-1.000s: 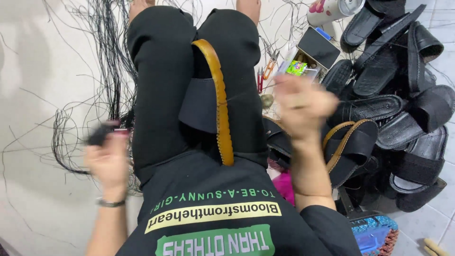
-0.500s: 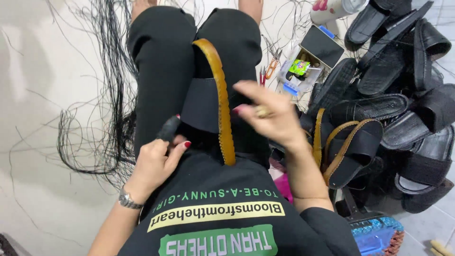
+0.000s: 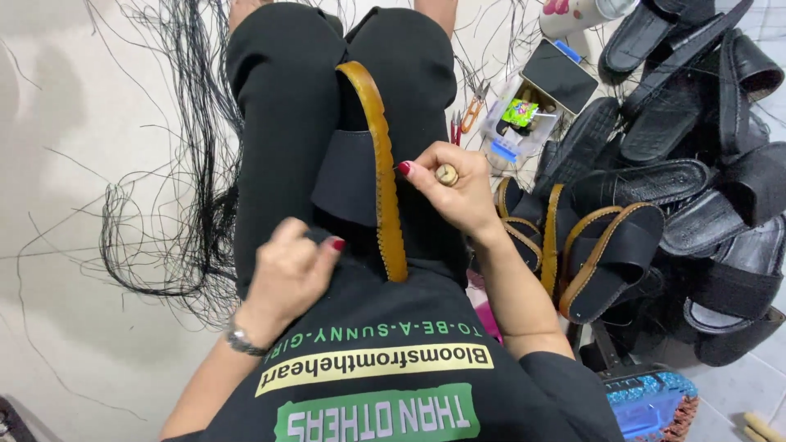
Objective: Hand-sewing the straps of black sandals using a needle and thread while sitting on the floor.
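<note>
Head view: a black sandal with tan stitched sole edge stands between both hands; right hand pinches its rim, left hand loosely curled, holding nothing visible.

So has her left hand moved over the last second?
Yes. The left hand came in from the loose black threads on the floor, rightward onto the lap, and now rests close to the tan-edged sandal.

Even, bright indoor light is cast across the frame; shadows are kept soft. Wide-angle bending is seen at the edges.
</note>
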